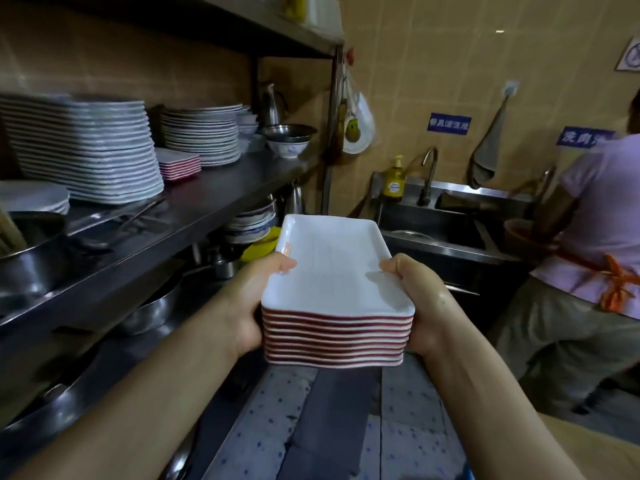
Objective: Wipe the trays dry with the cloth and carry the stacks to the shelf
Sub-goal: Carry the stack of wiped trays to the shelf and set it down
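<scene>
Both hands (332,303) grip tray stack (336,327) — near shelf (194,202), L side.

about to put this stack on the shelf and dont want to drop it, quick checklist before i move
1. Left hand grips the tray stack, thumb on the rim: ok.
2. Right hand grips the opposite side: ok.
3. Stack is even, nothing sliding: ok.
4. Matching red-edged trays already sit on the shelf: ok.
5. Bare shelf in front of them: ok.
6. Trays fully dry: cannot tell.
7. Person at the sink stands apart to the right: ok.
</scene>
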`<move>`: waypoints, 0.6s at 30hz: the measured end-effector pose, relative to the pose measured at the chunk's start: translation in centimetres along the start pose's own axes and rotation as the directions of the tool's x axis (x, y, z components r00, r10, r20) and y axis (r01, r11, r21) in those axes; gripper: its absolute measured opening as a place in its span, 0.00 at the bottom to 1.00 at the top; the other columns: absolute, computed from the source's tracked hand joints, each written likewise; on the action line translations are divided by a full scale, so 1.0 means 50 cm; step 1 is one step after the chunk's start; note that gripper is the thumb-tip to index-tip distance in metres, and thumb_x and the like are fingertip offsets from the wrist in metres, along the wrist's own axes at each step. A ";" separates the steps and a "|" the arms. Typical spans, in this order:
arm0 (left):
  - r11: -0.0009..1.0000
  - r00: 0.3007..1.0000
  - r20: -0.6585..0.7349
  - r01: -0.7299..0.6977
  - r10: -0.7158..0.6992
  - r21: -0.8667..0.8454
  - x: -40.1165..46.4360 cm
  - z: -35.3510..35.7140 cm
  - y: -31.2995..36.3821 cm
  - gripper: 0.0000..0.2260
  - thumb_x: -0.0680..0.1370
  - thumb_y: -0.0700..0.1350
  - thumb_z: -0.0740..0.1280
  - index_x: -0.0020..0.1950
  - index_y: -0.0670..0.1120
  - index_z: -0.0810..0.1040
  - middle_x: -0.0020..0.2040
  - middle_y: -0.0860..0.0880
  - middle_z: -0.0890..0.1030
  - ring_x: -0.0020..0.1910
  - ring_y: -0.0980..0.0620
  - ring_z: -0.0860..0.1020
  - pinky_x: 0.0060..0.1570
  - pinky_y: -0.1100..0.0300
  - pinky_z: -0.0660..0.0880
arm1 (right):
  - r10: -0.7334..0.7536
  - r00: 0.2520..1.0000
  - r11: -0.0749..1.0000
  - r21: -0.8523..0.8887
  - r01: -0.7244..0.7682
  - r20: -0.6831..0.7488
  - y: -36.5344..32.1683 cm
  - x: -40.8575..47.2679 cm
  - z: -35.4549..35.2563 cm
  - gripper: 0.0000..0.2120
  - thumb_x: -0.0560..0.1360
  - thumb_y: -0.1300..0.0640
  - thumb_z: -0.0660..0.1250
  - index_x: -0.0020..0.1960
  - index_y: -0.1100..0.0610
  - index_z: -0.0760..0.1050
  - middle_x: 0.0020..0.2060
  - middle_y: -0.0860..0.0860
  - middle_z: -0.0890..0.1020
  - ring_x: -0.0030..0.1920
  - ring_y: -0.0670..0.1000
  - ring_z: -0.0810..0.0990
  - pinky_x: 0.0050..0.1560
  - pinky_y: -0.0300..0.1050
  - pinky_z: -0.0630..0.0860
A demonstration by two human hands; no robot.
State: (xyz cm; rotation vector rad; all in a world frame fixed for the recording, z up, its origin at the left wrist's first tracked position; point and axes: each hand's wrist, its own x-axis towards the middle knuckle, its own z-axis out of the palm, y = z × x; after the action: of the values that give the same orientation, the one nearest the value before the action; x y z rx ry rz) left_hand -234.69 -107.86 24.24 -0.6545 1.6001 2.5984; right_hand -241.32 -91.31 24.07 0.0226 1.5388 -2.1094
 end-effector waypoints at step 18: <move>0.988 0.976 -0.188 -0.127 0.109 -0.084 0.548 -0.063 0.276 0.09 0.75 0.41 0.61 0.41 0.41 0.80 0.34 0.42 0.83 0.27 0.46 0.81 0.37 0.55 0.73 | 0.048 0.989 0.990 -0.137 -0.029 0.139 -0.211 0.654 0.116 0.07 0.76 0.57 0.60 0.44 0.60 0.74 0.29 0.56 0.82 0.29 0.53 0.80 0.28 0.43 0.78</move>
State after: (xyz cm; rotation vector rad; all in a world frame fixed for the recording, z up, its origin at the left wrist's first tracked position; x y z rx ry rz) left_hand -261.81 -122.53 24.89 -0.8533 1.6173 2.7884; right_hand -272.26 -107.28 25.24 -0.1422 1.5782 -1.9291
